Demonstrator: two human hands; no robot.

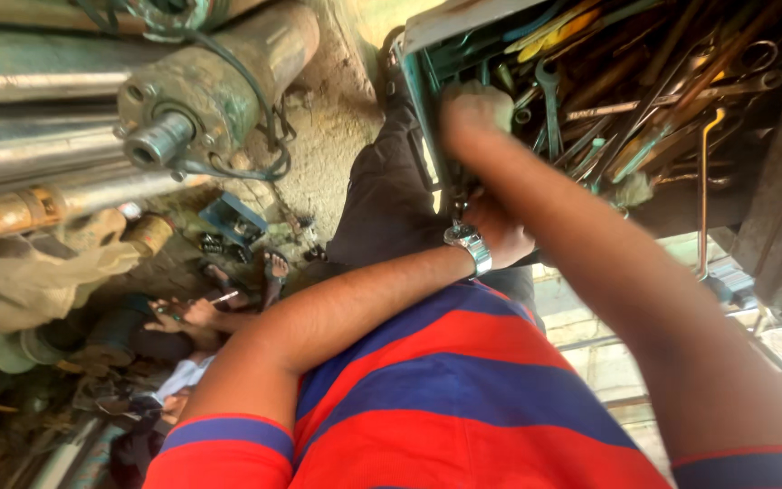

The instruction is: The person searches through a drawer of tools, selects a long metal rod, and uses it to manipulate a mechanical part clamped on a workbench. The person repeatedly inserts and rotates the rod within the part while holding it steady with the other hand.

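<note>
My right hand (474, 116) reaches into an open green toolbox (420, 83) at the top centre, blurred, with its fingers among the tools. The box is packed with several spanners (549, 95) and rusty metal tools (681, 86). My left hand (500, 234), a metal watch (471, 244) on its wrist, rests at the box's lower edge just under my right forearm, which hides its fingers. What either hand holds is hidden. My red and blue striped shirt (445, 389) fills the bottom.
Heavy steel cylinders and a rusty hydraulic ram (201, 91) lie at the upper left. A dark trouser leg (382, 195) runs down beside the toolbox. Below, another person's hand (196, 312) holds a small tool over cluttered dirt ground, with sandalled feet (273, 268) near.
</note>
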